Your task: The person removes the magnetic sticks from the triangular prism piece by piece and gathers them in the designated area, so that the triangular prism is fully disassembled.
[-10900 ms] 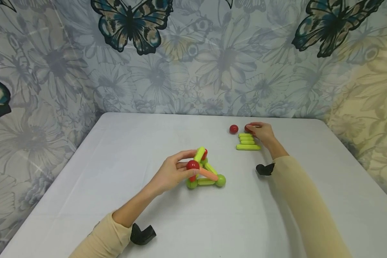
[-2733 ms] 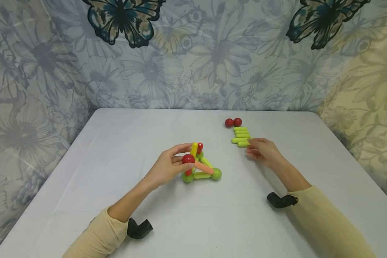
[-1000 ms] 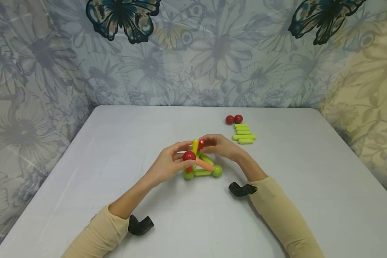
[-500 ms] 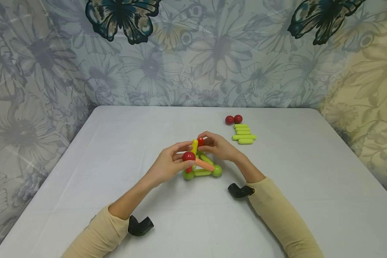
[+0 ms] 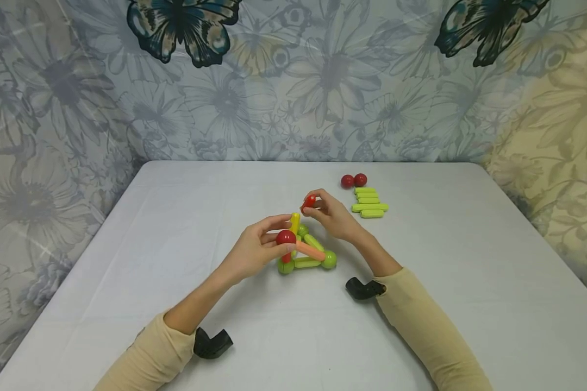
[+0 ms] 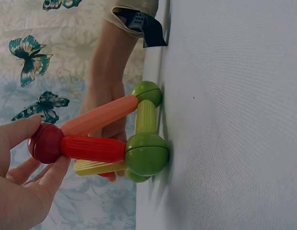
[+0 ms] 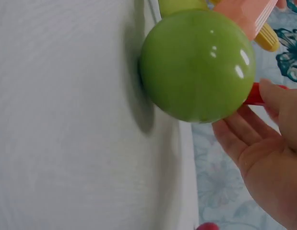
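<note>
My left hand [image 5: 254, 250] pinches a red ball [image 6: 45, 143] at the top of a ball-and-stick frame. From that ball a red rod [image 6: 93, 148] runs down to a green ball [image 6: 147, 154], and an orange rod [image 5: 310, 250] slopes to another green ball [image 5: 329, 259]. Yellow-green rods [image 5: 307, 262] join the green balls along the base on the table. A yellow rod [image 5: 295, 221] sticks up with its far end free. Beyond the rear green ball [image 5: 302, 230], my right hand [image 5: 337, 220] holds a separate red rod [image 5: 310, 201] in curled fingers, above the table.
Two red balls [image 5: 347, 181] touch at the back right of the white table [image 5: 215, 201]. In front of them lie several yellow-green rods [image 5: 369, 207] in a row. Black wrist mounts [image 5: 213, 344] hang at both cuffs. Patterned fabric [image 5: 332, 98] stands behind the table.
Earlier my right hand set down a red ball and a yellow-green rod. It then gripped the upright red rod and drew it off the rear green ball, up and right. My left hand stayed.
</note>
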`<state>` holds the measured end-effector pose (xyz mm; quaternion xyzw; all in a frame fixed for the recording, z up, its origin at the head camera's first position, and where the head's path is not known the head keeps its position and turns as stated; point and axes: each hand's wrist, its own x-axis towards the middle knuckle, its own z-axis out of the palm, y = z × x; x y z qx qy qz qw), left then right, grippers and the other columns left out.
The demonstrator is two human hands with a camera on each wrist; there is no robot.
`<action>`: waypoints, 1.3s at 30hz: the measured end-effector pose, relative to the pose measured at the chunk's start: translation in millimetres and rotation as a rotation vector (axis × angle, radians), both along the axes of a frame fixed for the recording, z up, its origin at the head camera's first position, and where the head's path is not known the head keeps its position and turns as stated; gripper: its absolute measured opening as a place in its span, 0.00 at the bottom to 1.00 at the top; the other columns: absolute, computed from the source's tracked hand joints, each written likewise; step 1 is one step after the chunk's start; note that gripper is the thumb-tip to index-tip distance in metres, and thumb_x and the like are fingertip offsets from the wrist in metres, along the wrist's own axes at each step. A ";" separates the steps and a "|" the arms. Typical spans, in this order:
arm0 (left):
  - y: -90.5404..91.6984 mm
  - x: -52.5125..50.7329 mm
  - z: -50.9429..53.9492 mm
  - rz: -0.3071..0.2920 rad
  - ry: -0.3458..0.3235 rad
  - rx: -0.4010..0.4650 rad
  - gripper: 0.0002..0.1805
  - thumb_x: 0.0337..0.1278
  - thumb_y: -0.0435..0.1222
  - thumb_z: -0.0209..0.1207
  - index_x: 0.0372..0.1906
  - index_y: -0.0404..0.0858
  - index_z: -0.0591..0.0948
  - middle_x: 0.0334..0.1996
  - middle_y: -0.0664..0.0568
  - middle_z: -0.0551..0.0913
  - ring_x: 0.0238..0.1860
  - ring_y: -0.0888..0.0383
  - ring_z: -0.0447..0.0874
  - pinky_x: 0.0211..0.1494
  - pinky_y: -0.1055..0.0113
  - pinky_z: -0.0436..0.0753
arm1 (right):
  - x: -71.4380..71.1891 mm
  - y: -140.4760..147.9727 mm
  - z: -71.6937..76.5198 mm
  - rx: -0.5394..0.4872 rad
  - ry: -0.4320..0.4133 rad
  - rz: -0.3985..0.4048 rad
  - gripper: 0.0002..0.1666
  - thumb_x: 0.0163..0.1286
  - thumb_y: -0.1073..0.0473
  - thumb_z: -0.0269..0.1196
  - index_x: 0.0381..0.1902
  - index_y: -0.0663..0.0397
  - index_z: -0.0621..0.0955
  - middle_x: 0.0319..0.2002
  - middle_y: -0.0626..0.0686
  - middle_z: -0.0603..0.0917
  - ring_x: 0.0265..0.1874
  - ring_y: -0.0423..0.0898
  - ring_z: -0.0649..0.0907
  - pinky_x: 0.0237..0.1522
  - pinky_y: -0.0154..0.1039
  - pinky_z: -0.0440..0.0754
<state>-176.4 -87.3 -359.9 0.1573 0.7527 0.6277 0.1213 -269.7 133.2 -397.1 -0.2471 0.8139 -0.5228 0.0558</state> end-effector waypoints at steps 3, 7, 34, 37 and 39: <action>-0.9 -0.1 -0.5 -0.001 0.003 0.009 0.33 0.54 0.31 0.66 0.66 0.39 0.70 0.59 0.45 0.73 0.53 0.52 0.79 0.50 0.65 0.80 | -0.3 -0.9 2.6 -0.070 -0.009 -0.041 0.15 0.71 0.64 0.58 0.52 0.64 0.70 0.46 0.62 0.79 0.47 0.60 0.81 0.50 0.46 0.80; -1.7 -0.2 -0.3 0.001 0.004 0.012 0.33 0.54 0.31 0.66 0.67 0.39 0.69 0.58 0.44 0.73 0.53 0.52 0.79 0.50 0.65 0.80 | -1.1 0.1 5.3 -0.212 -0.107 -0.129 0.20 0.70 0.62 0.60 0.55 0.67 0.70 0.45 0.63 0.80 0.46 0.63 0.81 0.47 0.44 0.81; 0.2 -1.0 -2.1 -0.017 -0.011 0.029 0.34 0.54 0.31 0.66 0.68 0.40 0.68 0.59 0.44 0.72 0.53 0.51 0.78 0.49 0.64 0.81 | -1.4 55.2 12.8 -0.547 -0.489 -0.307 0.27 0.71 0.64 0.58 0.63 0.70 0.64 0.49 0.55 0.75 0.43 0.46 0.82 0.51 0.40 0.78; 0.1 -1.3 -2.2 -0.018 -0.007 0.030 0.34 0.54 0.30 0.66 0.68 0.40 0.68 0.59 0.43 0.72 0.54 0.50 0.78 0.50 0.64 0.81 | 1.5 63.8 13.6 -0.563 -0.516 -0.314 0.24 0.71 0.64 0.58 0.60 0.67 0.66 0.49 0.55 0.74 0.42 0.46 0.82 0.51 0.40 0.78; -0.1 -1.2 -2.0 -0.016 -0.007 0.029 0.34 0.54 0.30 0.66 0.68 0.40 0.68 0.59 0.43 0.72 0.54 0.50 0.78 0.50 0.64 0.81 | 3.6 69.0 15.3 -0.552 -0.535 -0.314 0.21 0.72 0.64 0.57 0.58 0.65 0.67 0.49 0.55 0.74 0.42 0.45 0.83 0.51 0.38 0.78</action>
